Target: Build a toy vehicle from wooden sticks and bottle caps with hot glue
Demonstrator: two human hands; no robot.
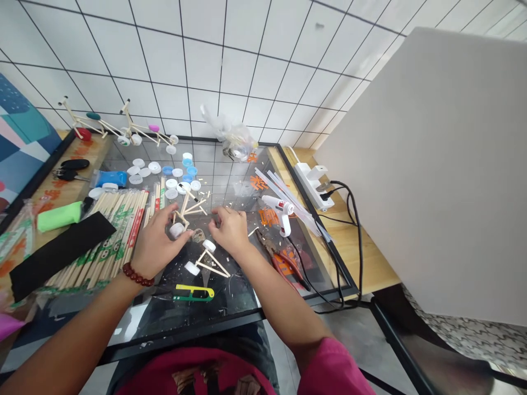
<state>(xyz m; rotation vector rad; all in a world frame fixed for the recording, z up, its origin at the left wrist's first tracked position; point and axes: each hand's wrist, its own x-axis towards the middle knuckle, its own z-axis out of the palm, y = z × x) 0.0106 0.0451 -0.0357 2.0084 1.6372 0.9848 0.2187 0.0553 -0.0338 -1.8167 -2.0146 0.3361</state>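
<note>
My left hand [158, 241], with a red bead bracelet, is around the near left side of a small stick frame [186, 211]. Its thumb and fingers are apart, beside the frame's white cap [177, 230]. To the right of the frame is my right hand [230, 229], its fingers slightly curled and apart, with nothing seen between them. Just below both hands, a second stick piece [212, 263] with two white caps lies on the glass tabletop [242, 293]. A yellow and green cutter [193, 293] rests nearer the front edge.
Bundled sticks [102, 236], a black strip [61, 255] and white and blue caps [154, 167] are on the left. Finished-looking stick models [132, 129] stand at the back. On the right are a glue gun [282, 211], red-handled pliers [280, 258], clear glue sticks [288, 200] and a power strip [310, 184] with cables.
</note>
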